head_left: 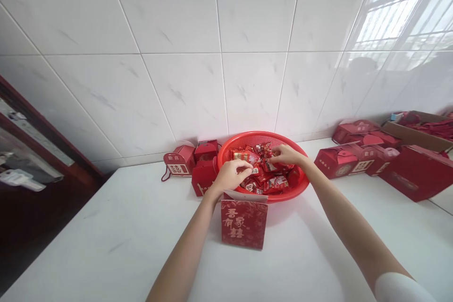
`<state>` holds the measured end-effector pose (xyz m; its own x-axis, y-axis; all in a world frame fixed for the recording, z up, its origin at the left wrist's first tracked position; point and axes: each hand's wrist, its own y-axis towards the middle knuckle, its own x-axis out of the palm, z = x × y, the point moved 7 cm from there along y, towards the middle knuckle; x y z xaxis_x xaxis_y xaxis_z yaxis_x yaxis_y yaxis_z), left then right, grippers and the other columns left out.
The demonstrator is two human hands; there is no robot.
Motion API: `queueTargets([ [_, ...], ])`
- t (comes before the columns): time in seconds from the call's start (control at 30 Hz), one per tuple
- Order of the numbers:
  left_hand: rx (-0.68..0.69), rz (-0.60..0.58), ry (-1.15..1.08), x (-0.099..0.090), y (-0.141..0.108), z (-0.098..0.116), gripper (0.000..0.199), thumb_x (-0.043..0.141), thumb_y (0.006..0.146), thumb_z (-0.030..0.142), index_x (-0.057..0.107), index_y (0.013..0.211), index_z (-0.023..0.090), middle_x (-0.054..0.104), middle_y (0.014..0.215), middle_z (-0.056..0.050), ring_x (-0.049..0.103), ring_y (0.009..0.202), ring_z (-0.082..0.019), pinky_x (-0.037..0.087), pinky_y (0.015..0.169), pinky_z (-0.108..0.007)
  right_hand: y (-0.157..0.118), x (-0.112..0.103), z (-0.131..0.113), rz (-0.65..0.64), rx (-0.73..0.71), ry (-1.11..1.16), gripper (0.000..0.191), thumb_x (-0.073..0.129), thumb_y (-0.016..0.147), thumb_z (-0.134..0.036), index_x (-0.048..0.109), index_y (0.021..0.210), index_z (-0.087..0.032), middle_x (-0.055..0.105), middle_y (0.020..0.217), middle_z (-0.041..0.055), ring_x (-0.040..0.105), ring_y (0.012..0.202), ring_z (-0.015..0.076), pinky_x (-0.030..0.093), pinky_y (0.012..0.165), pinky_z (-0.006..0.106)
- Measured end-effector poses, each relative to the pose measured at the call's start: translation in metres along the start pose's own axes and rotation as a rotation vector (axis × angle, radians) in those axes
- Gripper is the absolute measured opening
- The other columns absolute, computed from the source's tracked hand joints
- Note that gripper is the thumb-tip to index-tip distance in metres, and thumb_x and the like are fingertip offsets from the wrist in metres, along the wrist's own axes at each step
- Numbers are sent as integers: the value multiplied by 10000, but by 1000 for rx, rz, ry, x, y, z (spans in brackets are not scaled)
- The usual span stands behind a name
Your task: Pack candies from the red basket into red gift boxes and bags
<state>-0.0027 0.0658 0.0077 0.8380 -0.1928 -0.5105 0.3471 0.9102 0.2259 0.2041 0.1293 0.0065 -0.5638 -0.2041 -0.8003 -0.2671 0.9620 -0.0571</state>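
A round red plastic mesh basket [262,139] stands against a white marble-patterned tiled wall [177,19] on a white worktop [106,236], filled with a heap of small red-and-gold wrapped packets [264,174]. The left hand [231,175] is over the near side of the heap, its fingers [240,166] bunched narrow; whether they hold a packet is hidden. The right hand [287,155] reaches over the far side, its fingers [276,152] drawn narrow at the top of the heap, though I cannot tell what, if anything, they grip. Directly in front of the basket stands a flat red paper gift bag [244,224] with gold characters, its white inner flap open at the top. To the left of the basket are a red mailbox-shaped gift box [179,160] and smaller red gift boxes [205,151]. More red cardboard gift boxes [339,161] lie to the right, near a brown cardboard carton [417,127]. Most packets remain in the basket, and none shows inside the bag.
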Motion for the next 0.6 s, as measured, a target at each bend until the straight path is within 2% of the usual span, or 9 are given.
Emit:
queueTargets([
  [0.13,-26,-23,91,3,-4,-3,294,644,834,432,780,999,230,787,1015,-45,726,937,-246,547,852,-337,-10,-9,-19,136,-35,171,448,559,807,-586,393,618,-216,403,582,-44,377,565,117,318,537,272],
  [0.2,-47,-47,109,4,-4,-2,450,707,795,500,745,1161,243,786,999,-37,734,913,-252,550,833,-337,-15,-9,-33,198,-38,232,446,503,840,-603,417,635,-216,432,577,-36,394,556,121,328,534,274],
  [0.27,-50,-61,127,4,-5,0,631,744,763,553,673,1309,247,783,991,-34,739,895,-262,549,815,-343,-19,-1,-50,226,-40,260,452,527,835,-600,426,618,-217,454,553,-26,422,547,130,322,534,282],
  [0.33,-54,-56,155,3,-5,1,723,737,767,591,617,1383,232,780,960,-44,738,885,-284,546,807,-366,-20,11,-68,227,-48,215,472,568,824,-602,416,589,-221,483,550,-13,459,560,144,318,549,288],
  [0.4,-61,-11,159,1,-5,-2,689,686,816,596,612,1380,208,780,949,-65,736,895,-308,545,828,-401,-20,22,-82,222,-70,154,484,548,853,-608,421,588,-223,519,582,2,489,585,156,326,565,290],
  [0.47,-42,40,89,-1,-5,-5,567,644,866,545,646,1318,203,777,1052,-87,729,975,-315,539,891,-420,-21,30,-89,215,-109,164,491,509,887,-616,431,602,-224,535,613,9,504,600,158,338,567,288],
  [0.53,-19,66,-39,-1,-3,-9,447,657,869,472,682,1230,211,751,1189,-93,707,1089,-304,524,967,-410,-23,34,-89,184,-148,253,505,490,899,-641,434,619,-224,515,602,-1,494,577,149,338,543,280],
  [0.6,-13,78,-144,0,-1,-12,390,700,842,438,705,1159,211,741,1224,-94,685,1153,-300,511,1013,-407,-26,35,-85,130,-173,372,521,489,897,-672,432,635,-225,472,554,-23,462,522,132,322,504,270],
])
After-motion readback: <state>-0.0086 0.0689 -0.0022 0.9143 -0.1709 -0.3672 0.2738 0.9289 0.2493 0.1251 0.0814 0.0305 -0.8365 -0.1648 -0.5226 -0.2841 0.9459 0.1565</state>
